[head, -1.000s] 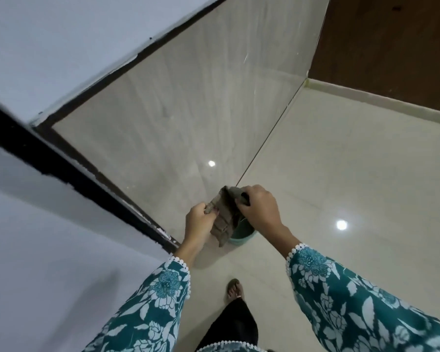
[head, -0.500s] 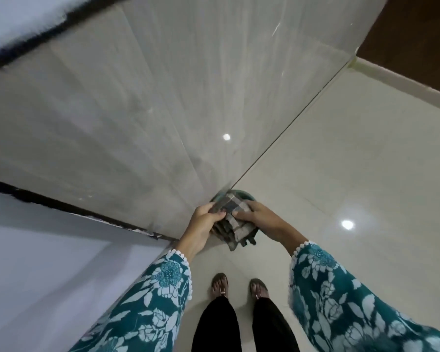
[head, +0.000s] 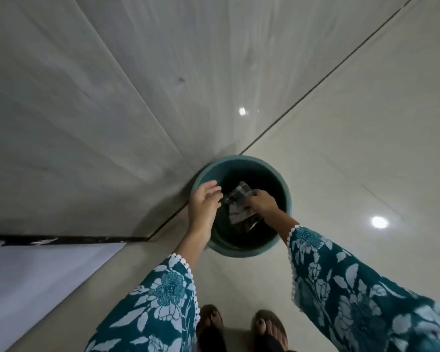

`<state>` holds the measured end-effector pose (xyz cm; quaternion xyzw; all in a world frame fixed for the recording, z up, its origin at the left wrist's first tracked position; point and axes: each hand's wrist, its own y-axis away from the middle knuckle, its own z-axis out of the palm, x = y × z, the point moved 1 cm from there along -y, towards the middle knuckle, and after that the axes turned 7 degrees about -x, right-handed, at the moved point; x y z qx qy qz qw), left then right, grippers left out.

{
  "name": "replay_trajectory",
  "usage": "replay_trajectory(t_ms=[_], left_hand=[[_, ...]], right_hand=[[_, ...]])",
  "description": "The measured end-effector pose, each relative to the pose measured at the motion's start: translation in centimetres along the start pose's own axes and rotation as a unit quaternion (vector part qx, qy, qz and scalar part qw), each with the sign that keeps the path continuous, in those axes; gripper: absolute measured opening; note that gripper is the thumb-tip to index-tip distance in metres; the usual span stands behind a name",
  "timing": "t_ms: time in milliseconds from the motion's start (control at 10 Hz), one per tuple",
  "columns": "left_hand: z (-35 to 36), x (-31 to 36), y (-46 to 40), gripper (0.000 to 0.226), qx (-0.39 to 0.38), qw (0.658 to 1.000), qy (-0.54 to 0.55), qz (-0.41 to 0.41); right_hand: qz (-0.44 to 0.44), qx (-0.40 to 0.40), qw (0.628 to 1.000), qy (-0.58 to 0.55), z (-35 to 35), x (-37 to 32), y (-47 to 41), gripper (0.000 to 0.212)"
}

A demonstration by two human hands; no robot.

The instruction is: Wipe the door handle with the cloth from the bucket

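Note:
A teal bucket (head: 285,186) stands on the floor against the tiled wall, seen from straight above. Inside it hangs a checked grey cloth (head: 239,207), pinched at its upper edge by my right hand (head: 263,203), which reaches over the bucket's mouth. My left hand (head: 205,204) hovers at the bucket's left rim with fingers spread, just clear of the cloth. The bucket's inside is dark and its bottom cannot be made out. No door handle is in view.
Glossy beige floor tiles (head: 366,123) stretch to the right. A pale tiled wall (head: 99,110) fills the left and top. A black strip (head: 61,240) borders a white surface (head: 36,280) at lower left. My sandalled feet (head: 241,329) stand just below the bucket.
The view has dropped closer over the bucket. The cloth, held above the bucket by both hands before, now hangs inside it from my right hand alone; my left hand has let go.

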<state>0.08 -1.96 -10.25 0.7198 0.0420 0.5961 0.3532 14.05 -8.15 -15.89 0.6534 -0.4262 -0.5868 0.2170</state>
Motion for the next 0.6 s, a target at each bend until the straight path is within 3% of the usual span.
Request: replay_trajectory(t_ms=[200,400,500,600], left_hand=[[1.0,-4.3,-5.7,0.021,-0.008,0.999,0.041,0.030],[0.8,-4.0,-5.1,0.020,-0.005,0.999,0.047,0.009],[1.0,-0.8,-1.8,0.018,-0.006,0.997,0.073,-0.014],[1.3,3.9,2.8,0.016,-0.012,0.995,0.088,-0.038]], right_hand=[[-0.023,-0.101,0.988,0.113,4.7,3.1,-10.0,0.032],[0.016,-0.106,0.964,0.244,4.7,3.3,-9.2,0.042],[0.016,-0.095,0.967,0.238,2.7,0.9,-4.6,0.039],[0.024,-0.104,0.989,0.104,0.7,-1.4,1.6,0.037]])
